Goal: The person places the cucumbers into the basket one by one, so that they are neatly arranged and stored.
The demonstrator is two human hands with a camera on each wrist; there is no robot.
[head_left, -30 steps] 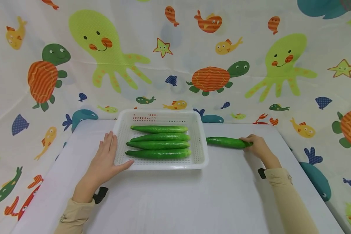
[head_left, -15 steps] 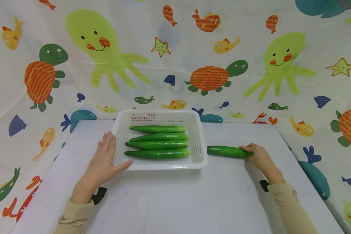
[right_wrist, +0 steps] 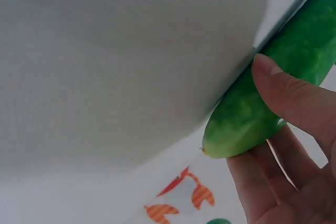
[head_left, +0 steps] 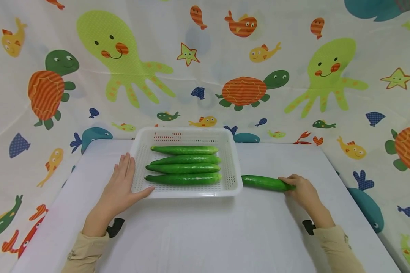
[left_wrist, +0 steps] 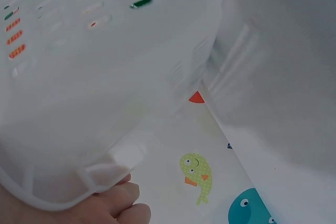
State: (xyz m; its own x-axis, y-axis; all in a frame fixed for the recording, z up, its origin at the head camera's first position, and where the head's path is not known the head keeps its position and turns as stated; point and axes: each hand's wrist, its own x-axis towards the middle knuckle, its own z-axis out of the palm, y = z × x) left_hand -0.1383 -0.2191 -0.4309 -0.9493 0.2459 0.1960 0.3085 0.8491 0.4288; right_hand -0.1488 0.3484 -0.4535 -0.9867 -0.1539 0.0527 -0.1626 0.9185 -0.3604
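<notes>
A white plastic basket (head_left: 237, 167) with perforated sides holds several green cucumbers (head_left: 184, 179) lying side by side. My left hand (head_left: 119, 189) rests at its left end, the fingers straight along the side and the thumb over the front rim. In the left wrist view, fingertips (left_wrist: 134, 214) show just past the rim. To the right of the basket, my right hand (head_left: 304, 193) grips another cucumber (head_left: 263, 182) by its right end. The right wrist view shows the thumb on one side of this cucumber (right_wrist: 241, 116) and the fingers on the other. Its left tip meets the basket's right side in the head view.
Both the basket and the loose cucumber are on a white table (head_left: 205, 235). A curtain (head_left: 212, 68) printed with sea animals hangs behind and around the table. Dark straps (head_left: 115, 227) sit at the wrists.
My right hand has come nearer the front of the table, bringing the gripped cucumber with it along the basket's right side. The left hand and basket stay where they were.
</notes>
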